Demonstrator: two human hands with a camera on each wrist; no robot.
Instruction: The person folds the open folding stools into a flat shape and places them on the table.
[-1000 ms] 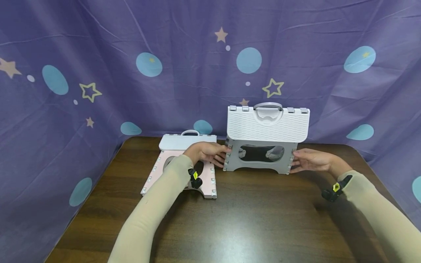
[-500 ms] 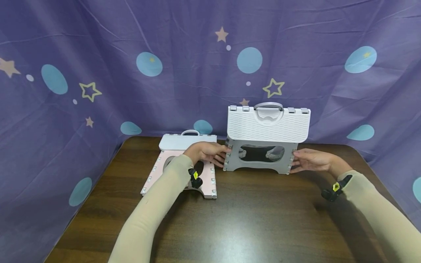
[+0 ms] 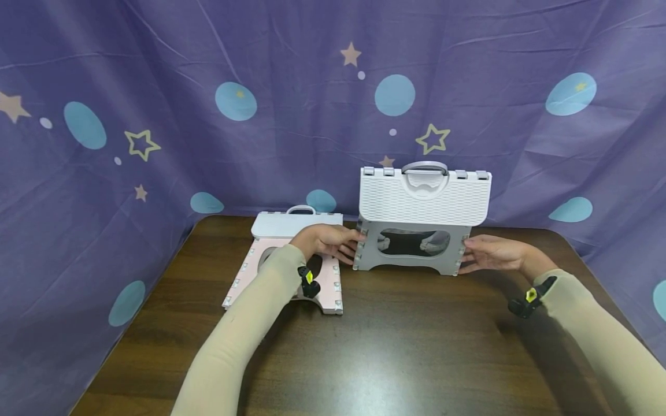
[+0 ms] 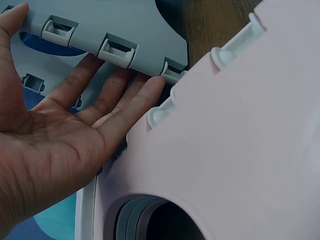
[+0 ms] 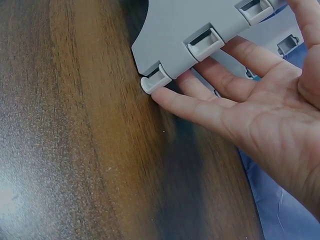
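Observation:
A grey-and-white folding step stool (image 3: 385, 202) stands at the back of the table, its white textured top hanging over a grey leg panel with an oval cutout. A grey carry handle (image 3: 424, 166) rises from its top edge. My left hand (image 3: 325, 240) holds the left side edge, thumb in front and fingers reaching behind. On the opposite edge, my right hand (image 3: 496, 252) grips the same way. Small white hinge clips (image 5: 206, 46) line that edge in the right wrist view, with the little finger at the lowest one.
A pink-and-white folding step stool (image 3: 298, 225) lies on the brown wooden table (image 3: 416, 346) to the left, partly beneath my left forearm. Behind the table's back edge hangs a purple curtain (image 3: 312, 144) with stars and blue dots.

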